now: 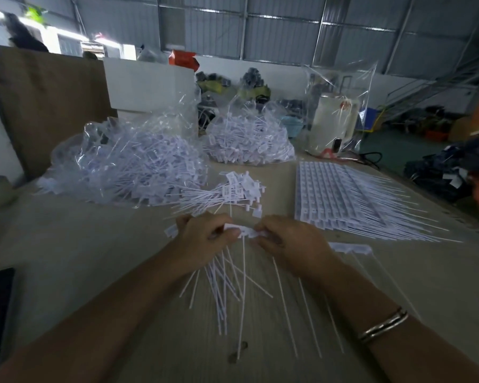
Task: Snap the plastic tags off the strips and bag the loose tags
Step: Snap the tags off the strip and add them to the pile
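The tags (241, 189) and stacked strips (340, 197) are white, the strips ruled in repeating rows; the bags (127, 158) are clear; the desk (89, 244) is pale beige; a bracelet (383, 326) is silver; a box (183, 60) behind is orange-red.

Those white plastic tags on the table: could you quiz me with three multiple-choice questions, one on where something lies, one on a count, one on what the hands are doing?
1. Where is the stack of unsnapped strips?
A. far left
B. right of the hands
C. inside a bag

2. How many tag-filled clear bags sit behind the loose pile?
A. two
B. five
C. none

3. The hands are
A. resting flat
B. both gripping one strip
C. tying a bag

Answers:
1 B: the stack of strips lies right.
2 A: left bag, right bag.
3 B: left hand and right hand pinch the strip.
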A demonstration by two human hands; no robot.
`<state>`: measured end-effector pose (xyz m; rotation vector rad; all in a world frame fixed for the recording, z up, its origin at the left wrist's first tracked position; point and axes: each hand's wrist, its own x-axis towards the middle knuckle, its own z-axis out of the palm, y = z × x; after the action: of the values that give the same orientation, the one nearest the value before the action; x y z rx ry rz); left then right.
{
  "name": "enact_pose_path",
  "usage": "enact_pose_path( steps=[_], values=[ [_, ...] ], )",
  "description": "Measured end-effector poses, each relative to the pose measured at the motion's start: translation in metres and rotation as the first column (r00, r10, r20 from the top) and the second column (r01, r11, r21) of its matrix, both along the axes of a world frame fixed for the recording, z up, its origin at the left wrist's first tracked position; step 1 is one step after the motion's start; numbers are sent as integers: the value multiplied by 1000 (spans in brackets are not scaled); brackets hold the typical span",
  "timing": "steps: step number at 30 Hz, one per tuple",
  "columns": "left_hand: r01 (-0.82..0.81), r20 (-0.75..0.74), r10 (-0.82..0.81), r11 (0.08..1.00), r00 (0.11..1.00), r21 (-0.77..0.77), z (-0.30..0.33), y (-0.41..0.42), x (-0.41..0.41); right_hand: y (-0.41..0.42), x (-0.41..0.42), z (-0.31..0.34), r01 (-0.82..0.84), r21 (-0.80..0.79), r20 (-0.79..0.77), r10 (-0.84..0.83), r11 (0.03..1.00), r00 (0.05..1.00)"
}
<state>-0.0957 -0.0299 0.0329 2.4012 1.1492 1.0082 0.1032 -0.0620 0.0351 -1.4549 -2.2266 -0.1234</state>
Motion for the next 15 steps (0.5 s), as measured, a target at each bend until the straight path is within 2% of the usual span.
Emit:
enact_pose_path(
  steps=[3, 6, 8, 10, 11, 12, 15],
  values=[
    [-12, 7, 11, 979, 1000, 202, 2, -3, 0, 4, 7, 0, 3, -44, -177, -10, 999, 984],
    [-86, 174, 64, 988, 983, 125, 5, -1, -11, 6, 21, 2, 57, -47, -300, -68, 997, 952],
    [-202, 86, 193, 974, 977, 105, 3, 5, -17, 3, 22, 2, 63, -39, -294, -72, 997, 953],
    [-343, -100, 362, 925, 927, 166, -1, 8, -19, 1, 13, 1, 26, -42, -266, -36, 999, 963],
    [-375, -135, 406, 904, 904, 207, -2, 8, -16, 0, 6, 1, 11, -39, -249, -20, 999, 968],
    [-358, -110, 389, 906, 915, 225, -3, 6, -12, 0, 0, 1, 0, -28, -229, -6, 1000, 973],
    [-153, 21, 151, 976, 988, 156, -1, 0, 7, -2, -16, 2, -64, 49, -199, 73, 997, 977]
  ],
)
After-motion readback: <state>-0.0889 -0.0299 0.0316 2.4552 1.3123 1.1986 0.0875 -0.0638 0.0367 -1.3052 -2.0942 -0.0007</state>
